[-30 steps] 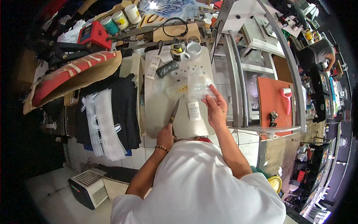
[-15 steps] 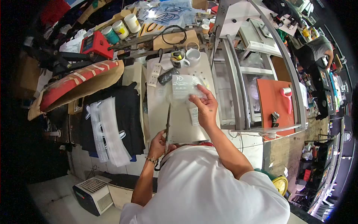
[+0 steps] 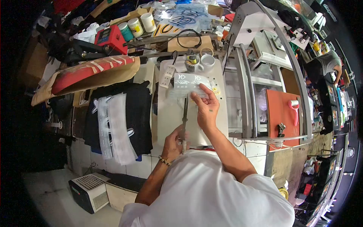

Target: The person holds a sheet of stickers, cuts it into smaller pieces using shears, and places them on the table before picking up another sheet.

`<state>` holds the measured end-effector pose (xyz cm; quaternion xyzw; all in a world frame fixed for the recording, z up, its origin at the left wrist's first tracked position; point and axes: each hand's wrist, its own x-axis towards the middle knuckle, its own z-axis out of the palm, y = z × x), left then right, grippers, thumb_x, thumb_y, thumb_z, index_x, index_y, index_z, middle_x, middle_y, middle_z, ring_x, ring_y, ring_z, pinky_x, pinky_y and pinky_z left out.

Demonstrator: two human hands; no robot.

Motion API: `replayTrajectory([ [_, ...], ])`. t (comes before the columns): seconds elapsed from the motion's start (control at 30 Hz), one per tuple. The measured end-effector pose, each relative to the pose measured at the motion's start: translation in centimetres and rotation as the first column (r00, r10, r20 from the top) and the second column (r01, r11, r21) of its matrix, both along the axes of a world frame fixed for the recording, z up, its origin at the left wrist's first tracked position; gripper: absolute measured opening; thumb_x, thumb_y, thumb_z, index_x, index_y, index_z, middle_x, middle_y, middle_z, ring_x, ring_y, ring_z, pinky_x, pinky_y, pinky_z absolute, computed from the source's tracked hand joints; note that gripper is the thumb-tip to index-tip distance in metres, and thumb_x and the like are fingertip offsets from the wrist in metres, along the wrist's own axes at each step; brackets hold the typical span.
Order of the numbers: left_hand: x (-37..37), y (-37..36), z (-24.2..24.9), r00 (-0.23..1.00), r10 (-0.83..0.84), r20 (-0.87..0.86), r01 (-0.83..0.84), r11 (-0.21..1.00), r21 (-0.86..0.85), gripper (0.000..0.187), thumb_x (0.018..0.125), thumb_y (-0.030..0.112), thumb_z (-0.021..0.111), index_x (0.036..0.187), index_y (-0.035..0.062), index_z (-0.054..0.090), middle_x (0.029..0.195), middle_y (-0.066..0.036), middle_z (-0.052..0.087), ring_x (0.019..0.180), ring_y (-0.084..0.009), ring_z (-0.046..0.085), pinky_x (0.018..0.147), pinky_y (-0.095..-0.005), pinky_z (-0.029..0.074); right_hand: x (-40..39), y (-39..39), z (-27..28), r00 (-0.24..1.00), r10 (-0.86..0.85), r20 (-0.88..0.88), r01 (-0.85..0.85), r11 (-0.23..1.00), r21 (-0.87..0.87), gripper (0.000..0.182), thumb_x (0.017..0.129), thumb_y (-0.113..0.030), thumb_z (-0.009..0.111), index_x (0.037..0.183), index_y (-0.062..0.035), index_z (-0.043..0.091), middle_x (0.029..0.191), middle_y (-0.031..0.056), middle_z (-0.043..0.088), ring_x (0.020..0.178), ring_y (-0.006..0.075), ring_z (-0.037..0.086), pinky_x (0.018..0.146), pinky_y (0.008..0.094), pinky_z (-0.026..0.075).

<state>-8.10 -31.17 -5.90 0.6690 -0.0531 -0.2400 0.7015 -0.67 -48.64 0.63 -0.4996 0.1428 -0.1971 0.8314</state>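
My right hand (image 3: 205, 107) pinches a clear printed film sheet (image 3: 188, 84) with white heart-and-text designs, held just above the white work board (image 3: 171, 121). My left hand (image 3: 176, 140) grips the handles of a pair of long scissors (image 3: 185, 113), whose blades point away from me and reach the lower edge of the film. A beaded bracelet is on my left wrist. Whether the blades are open on the film is too small to tell.
Two mugs (image 3: 202, 62) and a power strip (image 3: 166, 76) stand at the board's far end. Black garments (image 3: 124, 113) hang at the left under a red padded board (image 3: 89, 73). A metal press frame (image 3: 249, 90) with an orange pad (image 3: 283, 113) stands right. Another person (image 3: 325, 62) works far right.
The right hand lifted the film sheet off the board and brought it toward the middle. The left hand raised the scissors and swung their tips up to the film's edge.
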Motion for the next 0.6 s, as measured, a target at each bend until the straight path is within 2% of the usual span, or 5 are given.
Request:
replayTrajectory([
  [0.03,0.2,-0.3,0.7,0.982,-0.021,0.187,0.005,0.996,0.089,0.073,0.073,-0.001,0.075,0.141,0.0106,0.048,0.109,-0.005,0.066,0.1,-0.0153,0.062,0.083,-0.0317,0.054,0.0,0.2,0.0,1.0,0.002,0.0,-0.002,1.0,-0.003,0.049,0.085,0.0,0.071,0.13,0.004,0.053,0.081,0.0038,0.068,0.074,0.0055,0.062,0.071,0.0183,0.048],
  [0.07,0.4,-0.5,1.4,0.982,-0.019,0.187,0.003,0.996,0.087,0.073,0.073,-0.001,0.075,0.141,0.0106,0.048,0.109,-0.005,0.066,0.1,-0.0153,0.062,0.083,-0.0317,0.054,0.0,0.3,-0.1,1.0,-0.005,-0.006,0.005,1.0,-0.005,0.049,0.085,0.001,0.071,0.13,0.004,0.053,0.081,0.0039,0.068,0.073,0.0052,0.062,0.069,0.018,0.047],
  [0.13,0.8,-0.8,2.6,0.968,-0.038,0.249,-0.023,0.971,0.236,0.069,0.074,0.003,0.074,0.139,0.0087,0.051,0.105,-0.007,0.07,0.093,-0.015,0.066,0.081,-0.0311,0.055,-0.1,0.6,-0.4,1.0,-0.012,-0.013,0.012,1.0,-0.008,0.048,0.085,0.001,0.071,0.13,0.0039,0.052,0.082,0.0041,0.068,0.073,0.0049,0.062,0.068,0.0176,0.046],
  [0.47,2.0,-0.9,2.5,0.98,-0.019,0.198,-0.021,0.981,0.194,0.063,0.074,0.004,0.074,0.134,0.0045,0.055,0.1,-0.009,0.073,0.086,-0.0139,0.068,0.078,-0.0295,0.055,-0.1,1.1,-1.5,0.999,-0.032,-0.002,0.032,0.999,-0.012,0.045,0.087,0.003,0.069,0.129,0.0037,0.053,0.089,0.0067,0.069,0.077,0.0068,0.063,0.073,0.0193,0.048],
  [0.6,2.2,-0.6,2.1,0.975,-0.078,0.209,0.028,0.972,0.233,0.063,0.078,0.0,0.073,0.137,0.0009,0.051,0.102,-0.008,0.07,0.086,-0.0108,0.066,0.077,-0.0254,0.055,0.0,1.3,-1.6,0.998,-0.048,0.033,0.047,0.999,0.021,0.045,0.086,0.003,0.069,0.128,0.0039,0.054,0.091,0.008,0.07,0.079,0.0083,0.064,0.076,0.0204,0.05],
])
